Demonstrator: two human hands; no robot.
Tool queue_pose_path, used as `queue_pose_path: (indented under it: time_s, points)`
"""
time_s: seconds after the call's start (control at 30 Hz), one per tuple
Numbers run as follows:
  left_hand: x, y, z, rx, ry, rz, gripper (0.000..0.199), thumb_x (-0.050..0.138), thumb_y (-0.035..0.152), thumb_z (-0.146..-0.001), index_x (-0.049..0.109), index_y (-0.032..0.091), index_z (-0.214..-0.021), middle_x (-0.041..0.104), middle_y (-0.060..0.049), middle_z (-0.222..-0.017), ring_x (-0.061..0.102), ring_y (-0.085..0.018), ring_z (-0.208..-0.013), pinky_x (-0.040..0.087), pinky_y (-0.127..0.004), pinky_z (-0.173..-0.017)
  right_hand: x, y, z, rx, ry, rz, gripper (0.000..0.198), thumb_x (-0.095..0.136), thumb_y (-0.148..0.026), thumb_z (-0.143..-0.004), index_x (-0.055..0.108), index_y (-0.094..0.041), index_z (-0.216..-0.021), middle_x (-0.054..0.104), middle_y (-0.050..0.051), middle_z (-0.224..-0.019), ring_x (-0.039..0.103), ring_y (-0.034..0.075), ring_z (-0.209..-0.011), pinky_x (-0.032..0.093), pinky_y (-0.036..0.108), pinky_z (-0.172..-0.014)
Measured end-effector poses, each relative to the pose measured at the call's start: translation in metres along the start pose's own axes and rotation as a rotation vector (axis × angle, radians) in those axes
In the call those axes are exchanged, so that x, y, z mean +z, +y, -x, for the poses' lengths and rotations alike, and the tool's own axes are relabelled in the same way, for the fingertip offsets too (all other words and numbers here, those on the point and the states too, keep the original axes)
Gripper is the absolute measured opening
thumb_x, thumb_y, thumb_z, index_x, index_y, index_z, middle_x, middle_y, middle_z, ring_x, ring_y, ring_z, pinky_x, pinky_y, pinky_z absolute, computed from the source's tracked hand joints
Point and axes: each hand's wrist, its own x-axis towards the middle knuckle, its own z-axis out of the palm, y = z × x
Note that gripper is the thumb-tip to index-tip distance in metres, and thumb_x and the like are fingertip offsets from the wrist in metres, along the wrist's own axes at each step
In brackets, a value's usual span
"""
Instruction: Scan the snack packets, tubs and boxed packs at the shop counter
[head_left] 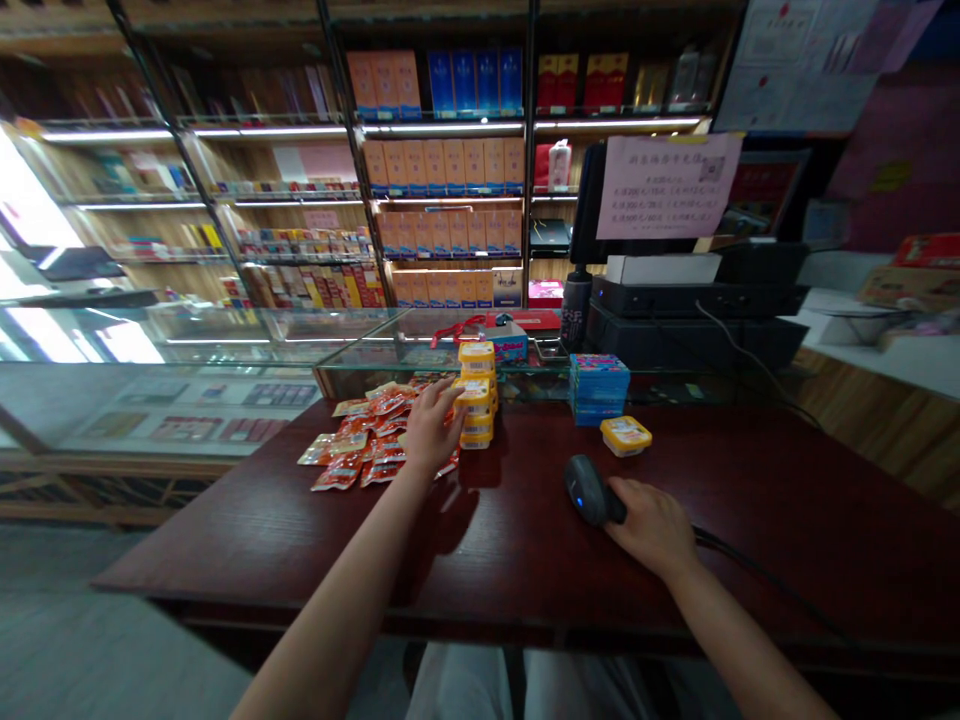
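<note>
My left hand (pixel 433 425) reaches forward over the dark red table, its fingers stretched out at the left side of stacked yellow tubs (pixel 476 425). It looks open; whether the fingertips touch a tub I cannot tell. Orange-red snack packets (pixel 352 450) lie in a loose pile left of and partly behind this hand. My right hand (pixel 654 522) is wrapped round the handle of a black barcode scanner (pixel 586 490) with a blue light, held low over the table. Beyond the scanner sits a single yellow tub (pixel 625 436), beside a stack of blue boxes (pixel 598 388).
A glass display counter (pixel 390 350) borders the table's far side, with red cord on top. The scanner's cable (pixel 739 555) trails right. At the back right stand a monitor with a pink notice (pixel 667 187) and black equipment (pixel 675 340). Stocked shelves (pixel 442 170) line the wall.
</note>
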Motion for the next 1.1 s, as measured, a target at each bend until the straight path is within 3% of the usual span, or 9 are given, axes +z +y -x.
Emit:
queue_pose_path:
  time_s: [0.13,0.37,0.6,0.7,0.9,1.1]
  points:
    - [0.016,0.034,0.001,0.051,-0.021,0.031,0.027,0.053,0.019,-0.083,0.062,0.026,-0.108,0.056,-0.007,-0.121,0.049,-0.024,-0.116,0.038,-0.042,-0.102,-0.004,-0.001,-0.001,-0.004,-0.006,-0.003,0.030,0.057,-0.027,-0.074,0.060,-0.021,-0.103,0.066,0.004,-0.092,0.061,0.022,-0.086,0.037,0.030,-0.072]
    - [0.070,0.095,-0.013,0.291,-0.442,0.250,0.031,0.051,0.015,-0.082,0.065,0.025,-0.108,0.061,-0.007,-0.113,0.054,-0.021,-0.108,0.044,-0.036,-0.096,-0.014,-0.002,0.000,0.096,-0.032,0.021,0.024,0.059,-0.028,-0.075,0.060,-0.023,-0.098,0.066,0.003,-0.087,0.061,0.020,-0.084,0.036,0.029,-0.071]
    - [0.141,0.128,-0.042,0.505,-0.605,0.390,0.034,0.057,0.011,-0.077,0.065,0.023,-0.108,0.065,-0.006,-0.115,0.058,-0.019,-0.106,0.044,-0.031,-0.093,-0.017,0.001,0.002,0.216,-0.009,0.076,0.019,0.059,-0.026,-0.075,0.059,-0.023,-0.093,0.066,0.003,-0.082,0.062,0.021,-0.079,0.035,0.029,-0.067]
    - [0.160,0.136,-0.050,0.566,-0.703,0.365,0.035,0.056,0.010,-0.078,0.066,0.025,-0.108,0.066,-0.003,-0.115,0.058,-0.018,-0.108,0.043,-0.029,-0.093,-0.018,0.003,0.002,0.221,-0.003,0.073,0.018,0.059,-0.028,-0.075,0.059,-0.023,-0.093,0.065,0.003,-0.081,0.062,0.021,-0.079,0.034,0.029,-0.066]
    - [0.158,0.137,-0.053,0.615,-0.753,0.193,0.027,0.062,0.012,-0.074,0.068,0.022,-0.098,0.067,-0.006,-0.105,0.058,-0.022,-0.101,0.043,-0.031,-0.088,-0.018,0.004,0.001,0.217,-0.006,0.067,0.021,0.059,-0.029,-0.076,0.058,-0.023,-0.096,0.066,0.003,-0.083,0.062,0.021,-0.079,0.034,0.029,-0.066]
    - [0.139,0.126,-0.041,0.595,-0.643,0.050,0.016,0.061,0.025,-0.078,0.065,0.019,-0.092,0.063,-0.011,-0.093,0.055,-0.024,-0.090,0.044,-0.033,-0.076,-0.017,0.004,0.002,0.199,0.006,0.057,0.021,0.058,-0.029,-0.077,0.059,-0.023,-0.097,0.067,0.003,-0.085,0.063,0.020,-0.080,0.034,0.029,-0.066]
